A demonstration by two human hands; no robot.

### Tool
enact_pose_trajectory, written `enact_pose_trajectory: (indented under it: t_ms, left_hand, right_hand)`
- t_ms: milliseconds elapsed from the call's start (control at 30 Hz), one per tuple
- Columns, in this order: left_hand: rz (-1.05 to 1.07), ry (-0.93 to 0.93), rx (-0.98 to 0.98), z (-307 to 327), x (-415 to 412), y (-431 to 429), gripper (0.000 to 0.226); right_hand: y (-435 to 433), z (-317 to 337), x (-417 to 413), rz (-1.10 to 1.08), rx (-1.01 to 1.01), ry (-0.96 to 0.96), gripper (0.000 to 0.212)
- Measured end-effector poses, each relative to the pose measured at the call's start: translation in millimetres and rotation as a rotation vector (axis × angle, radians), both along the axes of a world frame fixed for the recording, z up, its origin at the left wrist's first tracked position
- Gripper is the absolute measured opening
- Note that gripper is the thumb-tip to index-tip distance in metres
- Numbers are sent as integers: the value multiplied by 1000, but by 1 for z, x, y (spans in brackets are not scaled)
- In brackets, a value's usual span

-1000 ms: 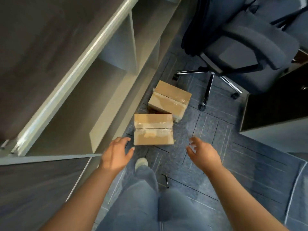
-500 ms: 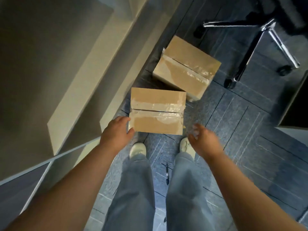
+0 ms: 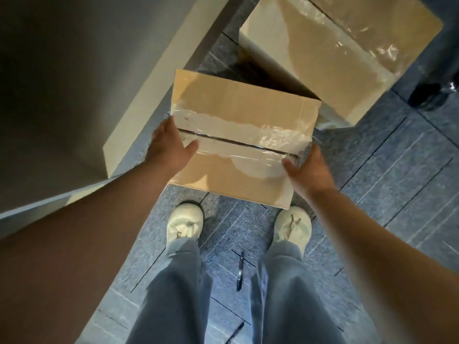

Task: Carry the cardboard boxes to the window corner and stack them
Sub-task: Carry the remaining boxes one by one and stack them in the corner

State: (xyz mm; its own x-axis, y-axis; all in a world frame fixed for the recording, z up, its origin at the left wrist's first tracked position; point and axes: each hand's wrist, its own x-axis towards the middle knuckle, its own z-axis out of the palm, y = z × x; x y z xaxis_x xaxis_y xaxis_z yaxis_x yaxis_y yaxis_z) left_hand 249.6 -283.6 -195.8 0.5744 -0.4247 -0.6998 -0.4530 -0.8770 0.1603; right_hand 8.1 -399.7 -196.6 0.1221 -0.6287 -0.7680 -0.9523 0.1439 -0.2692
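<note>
Both hands grip the nearer cardboard box (image 3: 238, 115), low just ahead of the shoes (image 3: 185, 224). The left hand (image 3: 171, 145) and right hand (image 3: 308, 170) each lay a thumb on its taped top, fingers hidden down the sides. This looks like the pick-up step; next comes a level lift.

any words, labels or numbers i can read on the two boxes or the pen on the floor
No readable text anywhere.
near box: plain cardboard and clear tape, no print.
far box: the same.
pen: too small to read.
</note>
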Motion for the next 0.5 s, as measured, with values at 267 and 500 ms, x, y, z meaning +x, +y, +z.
enact_pose_trajectory:
  t_ms: [267, 500]
  left_hand:
    - [233, 55, -43, -30, 4, -6, 86]
    - [258, 16, -81, 10, 1, -1, 75]
  right_hand:
    - [-7, -36, 6, -208, 90, -35, 72]
    - [-9, 0, 6, -236, 33, -43, 65]
